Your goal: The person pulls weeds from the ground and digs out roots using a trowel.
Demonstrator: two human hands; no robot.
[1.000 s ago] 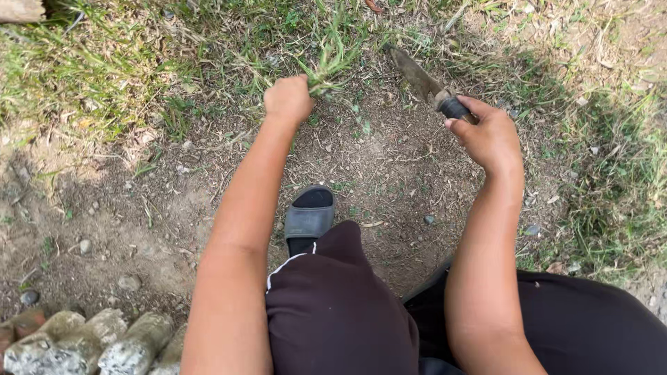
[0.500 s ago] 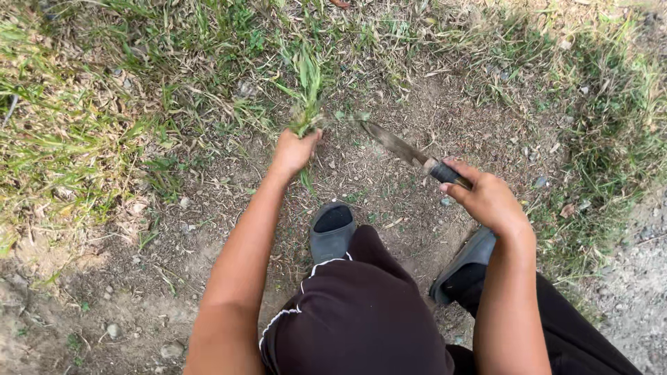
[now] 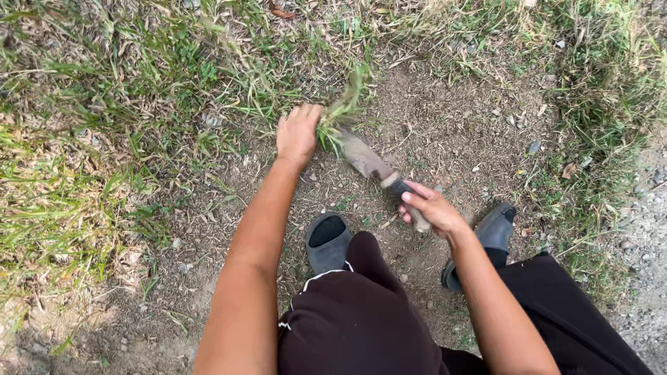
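My left hand [image 3: 297,133] is closed around a tuft of green grass [image 3: 340,111] at ground level. My right hand [image 3: 429,208] grips the handle of a broad-bladed knife [image 3: 367,162], its blade slanting up-left so the tip reaches the base of the tuft beside my left hand. I am crouched over bare soil, with both knees in dark trousers low in the frame.
My feet wear dark slip-on shoes: one [image 3: 328,239] between my arms, the other [image 3: 492,232] to the right. Longer grass [image 3: 83,153] covers the left and top. Gravel [image 3: 646,229] runs along the right edge. Small stones and dry stalks lie on the soil.
The knife has swung down and left, from raised on the right to the base of the tuft. My left hand has closed on the grass. The view shifted.
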